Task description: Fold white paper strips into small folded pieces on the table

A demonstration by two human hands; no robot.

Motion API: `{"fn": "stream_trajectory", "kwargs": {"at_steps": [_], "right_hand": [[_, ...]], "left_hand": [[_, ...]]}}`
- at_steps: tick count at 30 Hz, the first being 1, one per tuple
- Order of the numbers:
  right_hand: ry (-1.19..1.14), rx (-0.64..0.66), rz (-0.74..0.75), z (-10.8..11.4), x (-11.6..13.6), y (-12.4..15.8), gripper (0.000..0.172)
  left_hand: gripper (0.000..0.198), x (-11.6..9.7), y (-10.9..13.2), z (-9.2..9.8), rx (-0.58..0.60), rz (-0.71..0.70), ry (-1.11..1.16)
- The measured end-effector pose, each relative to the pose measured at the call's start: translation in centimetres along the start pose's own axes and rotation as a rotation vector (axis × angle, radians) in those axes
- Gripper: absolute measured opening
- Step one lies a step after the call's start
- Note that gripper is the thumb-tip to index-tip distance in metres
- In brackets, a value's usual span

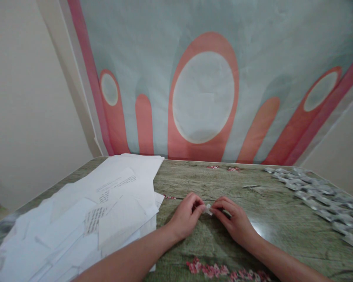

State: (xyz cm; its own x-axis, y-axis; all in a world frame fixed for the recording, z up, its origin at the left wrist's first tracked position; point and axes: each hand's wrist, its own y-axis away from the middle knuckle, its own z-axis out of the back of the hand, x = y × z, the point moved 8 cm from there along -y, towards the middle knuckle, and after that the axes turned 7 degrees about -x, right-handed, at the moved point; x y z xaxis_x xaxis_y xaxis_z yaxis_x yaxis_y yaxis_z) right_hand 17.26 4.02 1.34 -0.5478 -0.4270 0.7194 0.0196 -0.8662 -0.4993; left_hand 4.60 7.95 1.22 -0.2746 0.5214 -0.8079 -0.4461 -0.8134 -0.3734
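Between my two hands, just above the middle of the table, is a small piece of white paper (207, 209), crumpled or folded; its exact shape is too small to make out. My left hand (187, 214) pinches its left end between thumb and fingertips. From the other side, my right hand (233, 217) grips the right end with thumb and forefinger. To the left of my left hand lies a large spread of white paper sheets (135, 215), some with printed or handwritten lines.
The wood-grain table (191, 178) has pink flower patterns (211, 270). Rows of folded, whitish paper strips (320, 199) lie along its right side. Behind it hangs a grey-blue sheet with orange shapes (207, 43). A white wall (32, 98) borders the left.
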Motion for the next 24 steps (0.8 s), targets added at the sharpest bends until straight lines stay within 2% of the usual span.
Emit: {"fn": "stream_trajectory", "kwargs": {"at_steps": [6,24], "right_hand": [[-0.027,-0.020,-0.012,0.38,-0.07,-0.19,0.012],[-0.061,-0.044,-0.012,0.67,0.04,-0.19,0.012]], "left_hand": [[0.008,1.19,0.11,-0.25,-0.018,0.081,0.084],[0.010,0.62,0.28,-0.21,0.011,0.058,0.068]]}}
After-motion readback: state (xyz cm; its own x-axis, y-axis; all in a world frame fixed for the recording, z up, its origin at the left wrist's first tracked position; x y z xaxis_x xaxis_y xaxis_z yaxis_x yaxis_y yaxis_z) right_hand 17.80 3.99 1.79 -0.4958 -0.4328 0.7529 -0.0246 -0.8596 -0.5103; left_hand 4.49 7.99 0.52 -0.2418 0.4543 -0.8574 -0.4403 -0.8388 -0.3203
